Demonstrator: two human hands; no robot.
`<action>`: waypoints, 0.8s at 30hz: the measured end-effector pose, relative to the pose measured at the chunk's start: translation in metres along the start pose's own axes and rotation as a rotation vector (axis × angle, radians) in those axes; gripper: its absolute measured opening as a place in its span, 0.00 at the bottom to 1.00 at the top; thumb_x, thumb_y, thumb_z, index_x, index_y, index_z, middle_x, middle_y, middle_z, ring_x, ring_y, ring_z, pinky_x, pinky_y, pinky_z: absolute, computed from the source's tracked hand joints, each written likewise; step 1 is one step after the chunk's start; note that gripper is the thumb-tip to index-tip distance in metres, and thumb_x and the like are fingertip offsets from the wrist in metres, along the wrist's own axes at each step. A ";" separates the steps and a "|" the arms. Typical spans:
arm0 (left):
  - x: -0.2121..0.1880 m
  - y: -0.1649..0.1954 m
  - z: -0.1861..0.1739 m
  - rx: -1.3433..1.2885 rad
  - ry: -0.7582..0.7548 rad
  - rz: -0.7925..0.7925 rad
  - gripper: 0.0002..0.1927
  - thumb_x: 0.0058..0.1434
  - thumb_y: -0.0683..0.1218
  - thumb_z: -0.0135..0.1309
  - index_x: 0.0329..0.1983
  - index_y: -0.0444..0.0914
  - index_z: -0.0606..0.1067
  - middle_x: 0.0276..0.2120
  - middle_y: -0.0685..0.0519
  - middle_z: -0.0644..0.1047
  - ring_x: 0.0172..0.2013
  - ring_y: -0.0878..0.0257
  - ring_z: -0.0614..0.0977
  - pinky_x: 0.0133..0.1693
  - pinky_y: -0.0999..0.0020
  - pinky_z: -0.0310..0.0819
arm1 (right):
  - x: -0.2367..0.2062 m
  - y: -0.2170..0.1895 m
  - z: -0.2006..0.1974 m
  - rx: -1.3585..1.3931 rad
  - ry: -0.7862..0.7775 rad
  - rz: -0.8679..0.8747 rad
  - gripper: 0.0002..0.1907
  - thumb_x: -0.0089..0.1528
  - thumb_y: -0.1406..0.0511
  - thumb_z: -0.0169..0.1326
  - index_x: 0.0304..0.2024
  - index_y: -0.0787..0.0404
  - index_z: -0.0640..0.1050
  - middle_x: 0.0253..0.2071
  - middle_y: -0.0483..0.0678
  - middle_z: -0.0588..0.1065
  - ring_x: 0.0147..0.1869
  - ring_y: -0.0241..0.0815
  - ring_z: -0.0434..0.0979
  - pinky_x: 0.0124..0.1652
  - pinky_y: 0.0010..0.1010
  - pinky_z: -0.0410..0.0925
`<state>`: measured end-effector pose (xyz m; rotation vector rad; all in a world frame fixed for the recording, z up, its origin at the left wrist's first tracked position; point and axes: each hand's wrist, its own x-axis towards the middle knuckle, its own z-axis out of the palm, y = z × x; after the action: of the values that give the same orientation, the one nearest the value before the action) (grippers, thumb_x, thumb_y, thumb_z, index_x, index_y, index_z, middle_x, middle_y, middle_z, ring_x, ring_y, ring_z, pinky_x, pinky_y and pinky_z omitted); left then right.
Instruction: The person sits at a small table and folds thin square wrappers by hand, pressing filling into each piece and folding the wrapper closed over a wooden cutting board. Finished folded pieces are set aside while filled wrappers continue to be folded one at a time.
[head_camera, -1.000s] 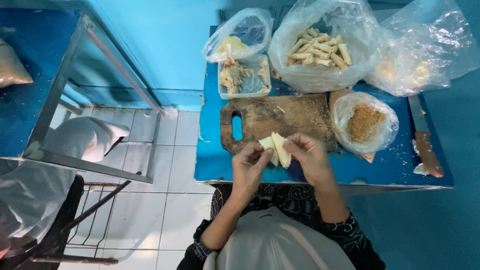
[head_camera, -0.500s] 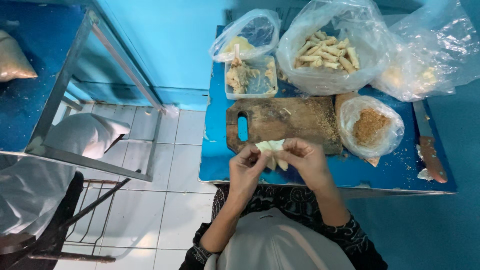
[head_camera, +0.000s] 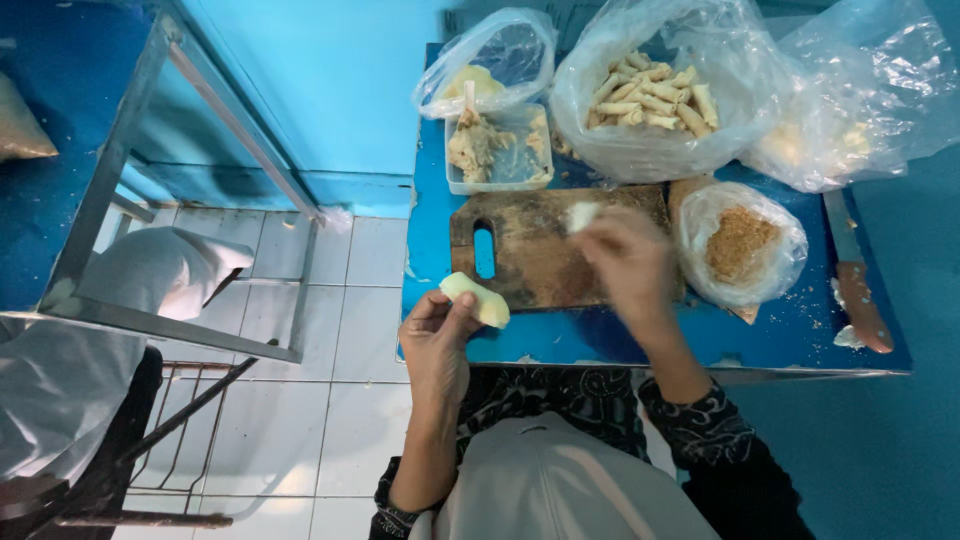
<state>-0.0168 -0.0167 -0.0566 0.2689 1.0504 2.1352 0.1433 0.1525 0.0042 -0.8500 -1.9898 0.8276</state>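
My left hand (head_camera: 437, 335) holds a pale yellow wrapper piece (head_camera: 476, 298) at the near left edge of the blue table (head_camera: 790, 330). My right hand (head_camera: 628, 258) is blurred over the wooden cutting board (head_camera: 530, 245) and pinches a small white piece (head_camera: 581, 215) at its fingertips. Behind the board stands a clear tub of filling (head_camera: 495, 150).
A clear bag of rolled sticks (head_camera: 650, 95) and two other plastic bags (head_camera: 480, 70) (head_camera: 850, 100) line the back. A bag of brown crumbs (head_camera: 740, 245) sits right of the board. A knife (head_camera: 855, 275) lies at the right edge. A metal frame (head_camera: 150, 200) stands left over tiled floor.
My hands were together on one folded piece at the table's front edge. They have parted: the right has gone up over the board with a small white piece, the left keeps the wrapper.
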 end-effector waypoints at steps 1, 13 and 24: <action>-0.001 -0.001 0.001 -0.002 -0.004 -0.005 0.07 0.62 0.39 0.61 0.41 0.32 0.77 0.36 0.48 0.82 0.35 0.63 0.85 0.38 0.67 0.83 | 0.001 -0.008 0.004 -0.253 -0.097 -0.206 0.05 0.59 0.67 0.65 0.37 0.58 0.83 0.45 0.47 0.82 0.47 0.47 0.81 0.48 0.40 0.74; -0.012 -0.023 0.014 0.153 -0.148 0.085 0.12 0.72 0.45 0.53 0.40 0.31 0.78 0.36 0.54 0.79 0.37 0.70 0.80 0.41 0.73 0.79 | -0.029 -0.051 -0.003 0.009 -0.201 -0.263 0.15 0.56 0.67 0.66 0.45 0.63 0.81 0.50 0.52 0.80 0.51 0.47 0.82 0.46 0.33 0.76; -0.022 -0.015 0.033 0.457 -0.197 0.274 0.03 0.65 0.36 0.60 0.38 0.29 0.77 0.37 0.54 0.75 0.36 0.72 0.76 0.37 0.78 0.71 | -0.050 -0.030 0.008 0.268 -0.324 0.023 0.15 0.58 0.72 0.63 0.48 0.68 0.81 0.49 0.50 0.81 0.49 0.36 0.82 0.45 0.26 0.76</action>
<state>0.0218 -0.0060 -0.0439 0.8663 1.4390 2.0211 0.1516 0.0938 0.0036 -0.6128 -2.0809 1.2786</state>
